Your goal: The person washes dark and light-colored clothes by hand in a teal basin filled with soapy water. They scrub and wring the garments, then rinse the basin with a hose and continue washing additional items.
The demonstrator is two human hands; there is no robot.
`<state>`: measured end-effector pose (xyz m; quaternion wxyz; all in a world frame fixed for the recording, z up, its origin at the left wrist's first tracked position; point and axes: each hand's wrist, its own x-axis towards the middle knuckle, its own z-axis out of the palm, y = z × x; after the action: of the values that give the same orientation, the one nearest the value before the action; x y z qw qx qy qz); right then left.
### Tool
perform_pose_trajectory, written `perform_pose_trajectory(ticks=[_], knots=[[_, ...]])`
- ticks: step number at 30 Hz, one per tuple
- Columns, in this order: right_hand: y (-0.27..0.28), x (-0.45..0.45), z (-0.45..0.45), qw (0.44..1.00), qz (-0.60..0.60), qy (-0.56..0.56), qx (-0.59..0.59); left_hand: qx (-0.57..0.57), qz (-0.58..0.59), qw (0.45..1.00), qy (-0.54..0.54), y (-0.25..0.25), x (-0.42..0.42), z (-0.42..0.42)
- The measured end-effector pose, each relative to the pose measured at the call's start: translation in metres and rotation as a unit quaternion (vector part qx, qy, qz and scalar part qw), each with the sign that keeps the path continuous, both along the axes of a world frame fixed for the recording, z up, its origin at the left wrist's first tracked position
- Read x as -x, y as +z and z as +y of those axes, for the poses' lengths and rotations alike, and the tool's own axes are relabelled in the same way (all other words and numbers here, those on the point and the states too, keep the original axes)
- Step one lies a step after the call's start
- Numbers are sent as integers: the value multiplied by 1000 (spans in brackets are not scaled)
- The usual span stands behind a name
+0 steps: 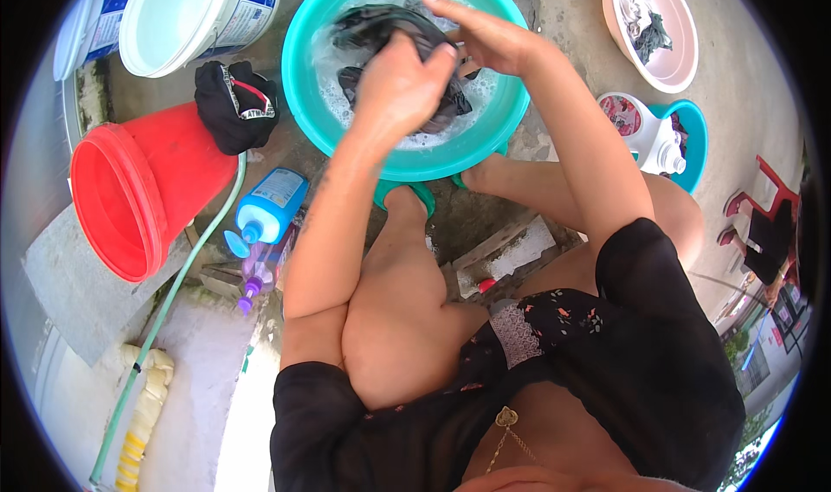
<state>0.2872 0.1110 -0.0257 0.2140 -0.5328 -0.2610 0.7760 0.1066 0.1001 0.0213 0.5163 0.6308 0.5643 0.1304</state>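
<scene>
Wet dark cloth [389, 21] is bunched up in a turquoise basin [302, 115] of soapy water [422, 140]. My left hand [406, 86] grips a fold of it above the suds, blurred by motion. Beside it, at the cloth's right edge, is my right hand [490, 37], with one digit stretched out toward the far side. Its other fingers are partly hidden near the cloth, so whether they hold it cannot be told. More dark fabric [458, 106] lies in the foam below.
On the left are white buckets [172, 21], a red bucket [185, 158] on its side with black cloth [240, 112], a green hose [195, 265] and a blue bottle [272, 200]. A detergent jug [639, 128] and pink basin [678, 57] stand right. A person [769, 239] sits beyond.
</scene>
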Motion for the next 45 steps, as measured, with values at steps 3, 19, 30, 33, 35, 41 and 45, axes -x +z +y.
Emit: perform_pose_trajectory(ticks=[3, 19, 30, 33, 35, 41, 45], knots=[[-34, 26, -4, 985, -158, 61, -37, 102, 34, 976, -191, -14, -17, -37], [89, 143, -92, 766, -296, -3, -571, 487, -578, 605, 252, -65, 48, -13], [-45, 35, -23, 784, -506, -40, -358, 253, -321, 854, 322, -36, 18, -7], [-48, 31, -28, 772, -560, -64, -294, 237, -318, 873, 283, -45, 25, -2], [-51, 33, -39, 770, -565, -56, -293, 126, -98, 953, 257, -68, 35, 1], [-112, 66, -60, 711, -629, 123, -289, -184, 240, 953, 3, -131, 45, -26], [-199, 47, -57, 766, -589, 180, -185, -55, 268, 959, -77, -147, 23, -16]])
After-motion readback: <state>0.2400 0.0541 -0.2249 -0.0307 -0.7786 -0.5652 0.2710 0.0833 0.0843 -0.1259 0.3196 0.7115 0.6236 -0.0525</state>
